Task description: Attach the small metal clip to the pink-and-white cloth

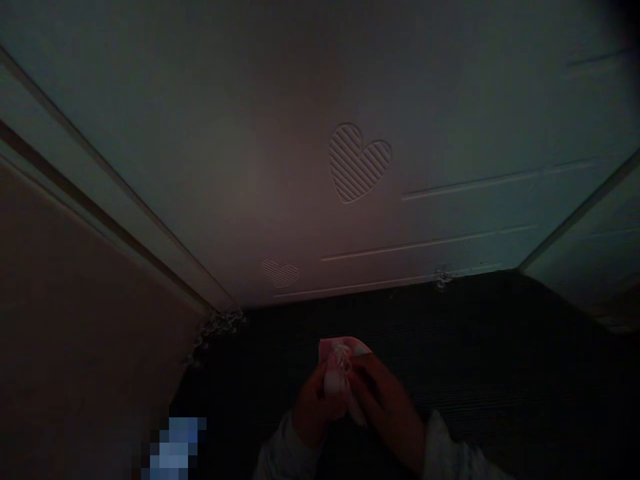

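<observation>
Low in the middle of the head view, both my hands hold a small pink and white piece of cloth (336,381). It looks soft and bunched up, and its exact kind is hard to make out in the dim light. My left hand (316,408) pinches its lower left side, with the fingers curled in. On the other side, my right hand (387,403) is closed round the right part, its fingers meeting the left ones near the gathered middle. A flap of the cloth stands out above the fingers, and a strip hangs below them.
A pale door (300,167) with a large embossed heart (357,163) and a smaller one (280,273) rises ahead. Dark floor (480,333) lies below it. Small clumps of debris (223,322) gather at its lower left corner. A blurred bluish patch (173,450) shows at lower left.
</observation>
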